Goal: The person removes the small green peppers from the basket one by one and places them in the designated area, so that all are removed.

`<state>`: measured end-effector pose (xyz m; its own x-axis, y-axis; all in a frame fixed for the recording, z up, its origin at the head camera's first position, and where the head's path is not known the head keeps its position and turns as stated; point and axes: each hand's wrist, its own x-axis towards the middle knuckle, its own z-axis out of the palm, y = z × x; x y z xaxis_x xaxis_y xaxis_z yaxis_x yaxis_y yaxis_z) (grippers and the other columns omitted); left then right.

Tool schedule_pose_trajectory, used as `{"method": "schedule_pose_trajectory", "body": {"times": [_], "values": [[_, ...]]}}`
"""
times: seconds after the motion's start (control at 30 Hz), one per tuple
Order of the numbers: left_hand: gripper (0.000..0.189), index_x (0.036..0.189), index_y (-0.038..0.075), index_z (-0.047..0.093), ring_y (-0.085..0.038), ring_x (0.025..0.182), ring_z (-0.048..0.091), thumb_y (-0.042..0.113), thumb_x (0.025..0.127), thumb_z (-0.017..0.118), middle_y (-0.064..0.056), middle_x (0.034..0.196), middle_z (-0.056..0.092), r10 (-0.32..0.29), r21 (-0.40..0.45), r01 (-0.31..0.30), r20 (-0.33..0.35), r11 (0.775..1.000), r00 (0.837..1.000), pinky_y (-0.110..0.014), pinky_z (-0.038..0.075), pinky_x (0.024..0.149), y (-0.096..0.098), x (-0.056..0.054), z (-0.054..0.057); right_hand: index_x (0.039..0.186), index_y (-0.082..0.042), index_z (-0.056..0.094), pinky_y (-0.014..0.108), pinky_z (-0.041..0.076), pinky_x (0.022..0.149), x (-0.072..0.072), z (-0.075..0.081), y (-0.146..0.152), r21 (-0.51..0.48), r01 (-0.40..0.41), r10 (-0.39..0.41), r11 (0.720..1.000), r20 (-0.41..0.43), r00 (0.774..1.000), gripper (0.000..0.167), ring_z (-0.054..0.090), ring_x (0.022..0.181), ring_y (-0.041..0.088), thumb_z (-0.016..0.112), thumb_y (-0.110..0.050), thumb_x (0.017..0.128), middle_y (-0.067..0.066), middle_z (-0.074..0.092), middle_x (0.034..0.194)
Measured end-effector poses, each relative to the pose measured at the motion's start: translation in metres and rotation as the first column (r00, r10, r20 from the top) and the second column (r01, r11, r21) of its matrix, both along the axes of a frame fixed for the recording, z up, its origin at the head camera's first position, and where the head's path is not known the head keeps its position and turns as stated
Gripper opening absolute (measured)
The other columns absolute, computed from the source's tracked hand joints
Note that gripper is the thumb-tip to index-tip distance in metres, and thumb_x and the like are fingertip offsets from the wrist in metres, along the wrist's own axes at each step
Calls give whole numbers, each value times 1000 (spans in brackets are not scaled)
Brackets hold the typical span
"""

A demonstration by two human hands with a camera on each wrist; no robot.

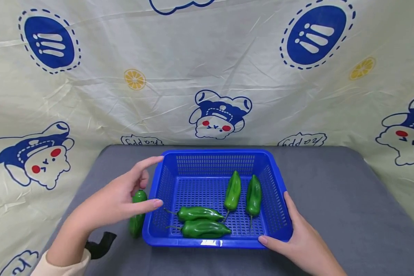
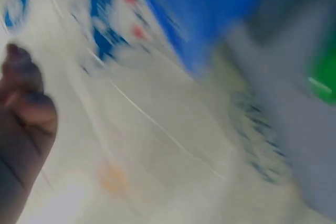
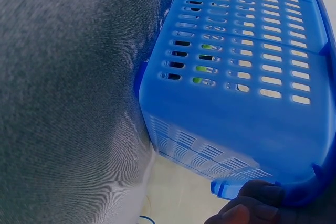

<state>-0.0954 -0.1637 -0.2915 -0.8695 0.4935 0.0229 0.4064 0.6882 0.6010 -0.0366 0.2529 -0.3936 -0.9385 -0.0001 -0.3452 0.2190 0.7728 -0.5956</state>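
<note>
Blue basket (image 1: 179, 242), we hold it with our right hand (image 1: 307, 241); our left hand (image 1: 119, 199) is spread wide at its left rim.

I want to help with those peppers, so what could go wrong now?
The right hand holds the blue basket, but the left hand looks spread at the other side, not wrapped round it, so that side might dip if the basket gets lifted. The green peppers lie loose inside, so they could roll if it tips. The green vegetable outside, close to the left hand, might get bumped.
</note>
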Motion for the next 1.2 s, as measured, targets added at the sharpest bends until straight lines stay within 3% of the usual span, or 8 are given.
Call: {"method": "schedule_pose_trajectory", "body": {"times": [0.13,0.33,0.43,0.63,0.87,0.97,1.07,1.2], "values": [[84,150,54,19,-9,77,51,49,86,73,6,98,50,-240,-107,249,91,963,966,-25,46,64,48,-9,22,155,-25,-23,73,37,98,2,1,0,11,0,1,1000,-29,1000,130,23,143,55,73,-66,77,24,5,165],[91,151,52,19,-7,102,55,33,85,79,7,118,58,-470,-297,506,187,810,862,-28,52,86,103,-29,15,156,-27,-21,72,37,98,3,1,-3,-9,-3,3,1000,-54,999,129,24,144,54,74,-65,77,21,6,166],[95,150,52,21,-9,98,58,23,83,81,2,124,58,-477,-393,540,252,744,842,-27,54,82,122,-36,2,156,-27,-21,72,37,99,3,1,-3,-16,-3,2,1000,-51,999,129,24,144,53,74,-64,77,21,6,166],[103,145,61,24,-14,71,56,0,82,78,-6,125,58,-408,-554,532,342,640,846,-24,51,56,146,-35,-23,156,-27,-22,72,38,99,3,1,-3,-8,8,-9,1000,-33,999,130,26,143,54,74,-65,77,22,8,165],[109,142,66,24,-12,60,46,-11,81,71,-1,155,41,-367,-499,616,511,610,777,-23,43,49,161,-37,-42,156,-25,-22,74,38,97,2,3,-2,5,16,-16,1000,-6,1000,130,26,142,55,73,-66,77,24,6,165],[108,142,65,26,-12,88,58,-9,79,75,1,161,30,-370,-462,653,563,601,739,-25,49,56,165,-42,-47,156,-25,-23,74,37,98,1,3,-2,4,15,-15,1000,-3,1000,131,26,142,55,73,-66,77,24,6,165],[106,142,63,27,-15,127,50,-4,78,79,2,162,29,-395,-447,687,584,572,709,-28,54,73,168,-45,-51,155,-25,-23,74,36,99,1,2,-2,-5,13,-13,1000,-7,1000,130,26,143,55,73,-66,77,23,6,165],[105,140,65,30,-17,135,44,2,75,83,1,159,32,-410,-493,689,562,531,718,-30,53,80,171,-43,-57,155,-26,-23,74,36,99,1,2,-2,-17,11,-12,1000,-9,1000,130,26,143,54,74,-64,77,23,6,166]]}}
